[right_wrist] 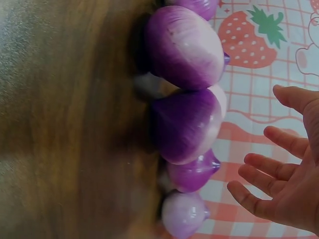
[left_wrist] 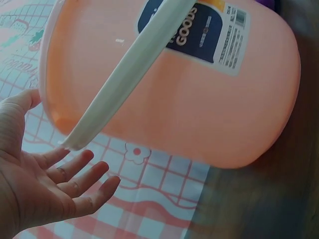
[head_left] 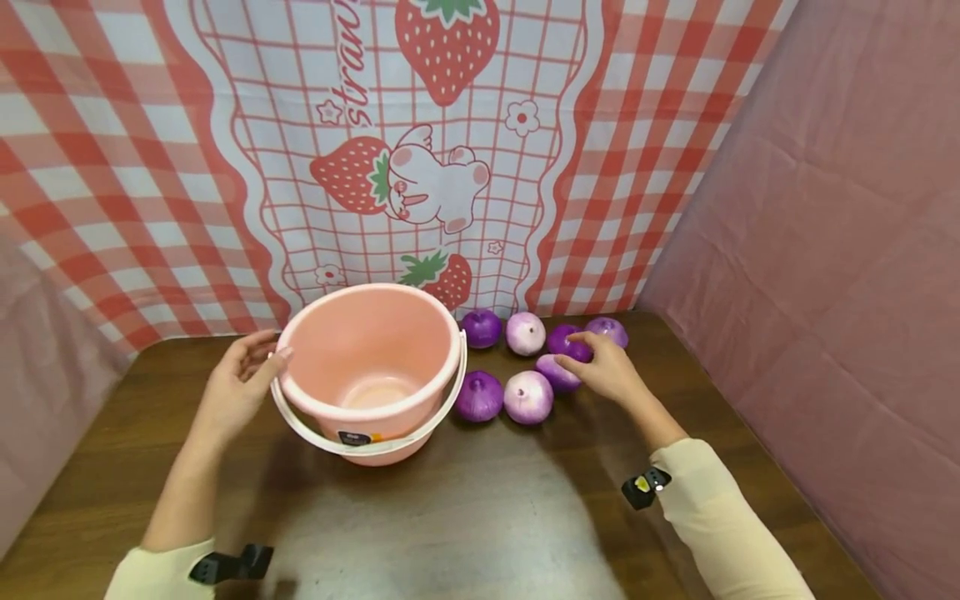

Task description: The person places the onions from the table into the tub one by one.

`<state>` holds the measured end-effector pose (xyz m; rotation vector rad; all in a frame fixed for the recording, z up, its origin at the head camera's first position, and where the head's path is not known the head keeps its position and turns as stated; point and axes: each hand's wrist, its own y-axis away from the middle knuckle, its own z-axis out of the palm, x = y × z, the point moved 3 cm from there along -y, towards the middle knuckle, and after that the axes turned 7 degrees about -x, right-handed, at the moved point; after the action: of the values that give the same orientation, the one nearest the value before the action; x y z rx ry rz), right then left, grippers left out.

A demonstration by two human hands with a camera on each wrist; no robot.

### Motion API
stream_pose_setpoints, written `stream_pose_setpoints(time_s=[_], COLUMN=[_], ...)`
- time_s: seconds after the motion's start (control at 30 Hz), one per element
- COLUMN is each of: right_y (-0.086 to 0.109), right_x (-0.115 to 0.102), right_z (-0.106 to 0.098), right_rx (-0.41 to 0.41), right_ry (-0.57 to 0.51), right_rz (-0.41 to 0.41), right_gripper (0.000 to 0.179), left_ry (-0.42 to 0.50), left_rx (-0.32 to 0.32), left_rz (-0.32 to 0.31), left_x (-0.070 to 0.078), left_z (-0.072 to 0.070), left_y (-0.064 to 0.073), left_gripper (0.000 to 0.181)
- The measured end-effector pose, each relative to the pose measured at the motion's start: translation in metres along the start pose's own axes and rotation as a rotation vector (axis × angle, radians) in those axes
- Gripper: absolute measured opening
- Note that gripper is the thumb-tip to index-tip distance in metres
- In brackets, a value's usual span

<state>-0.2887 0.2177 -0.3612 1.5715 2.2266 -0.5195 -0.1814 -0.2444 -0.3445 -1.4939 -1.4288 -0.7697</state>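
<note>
A pink bucket (head_left: pixel 367 350) stands upright on the table, with nothing visible inside. Its white handle (head_left: pixel 408 442) hangs down at the front. My left hand (head_left: pixel 234 392) is at the bucket's left rim, fingers spread; the left wrist view has the thumb by the rim and the fingers near the handle's end. To the right of the bucket sit several purple onions, among them a dark one (head_left: pixel 480 397) and a paler one (head_left: pixel 528 397). My right hand (head_left: pixel 609 367) hovers over the elongated onion (head_left: pixel 557 373) at the right, its fingers apart and holding nothing in the right wrist view.
The dark wooden table (head_left: pixel 450 533) carries everything. Behind it hangs a red-and-white checked strawberry cloth (head_left: pixel 600 167), close to the back row of onions. Pink cloth (head_left: pixel 825 208) covers the right side. Each wrist wears a black strapped device.
</note>
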Motion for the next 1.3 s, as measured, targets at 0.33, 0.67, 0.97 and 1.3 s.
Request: stream_pose_setpoints(time_s=[0.33, 0.67, 0.97, 1.3], right_y=[0.0, -0.003, -0.005, -0.007], right_x=[0.008, 0.023, 0.028, 0.033], right_z=[0.016, 0.033, 0.044, 0.056], right_rx=[-0.012, 0.051, 0.077, 0.099], right_ry=[-0.034, -0.044, -0.087, -0.171], right_rz=[-0.004, -0.013, 0.052, 0.103], right_gripper=[0.051, 0.047, 0.051, 0.053], left_ry=[0.083, 0.278, 0.304, 0.291], left_rx=[-0.003, 0.0, 0.046, 0.075], left_rz=[-0.03, -0.037, -0.087, -0.124], left_x=[-0.003, -0.006, -0.004, -0.007], left_z=[0.013, 0.023, 0.027, 0.028], left_y=[-0.002, -0.002, -0.001, -0.004], left_gripper=[0.053, 0.054, 0.054, 0.054])
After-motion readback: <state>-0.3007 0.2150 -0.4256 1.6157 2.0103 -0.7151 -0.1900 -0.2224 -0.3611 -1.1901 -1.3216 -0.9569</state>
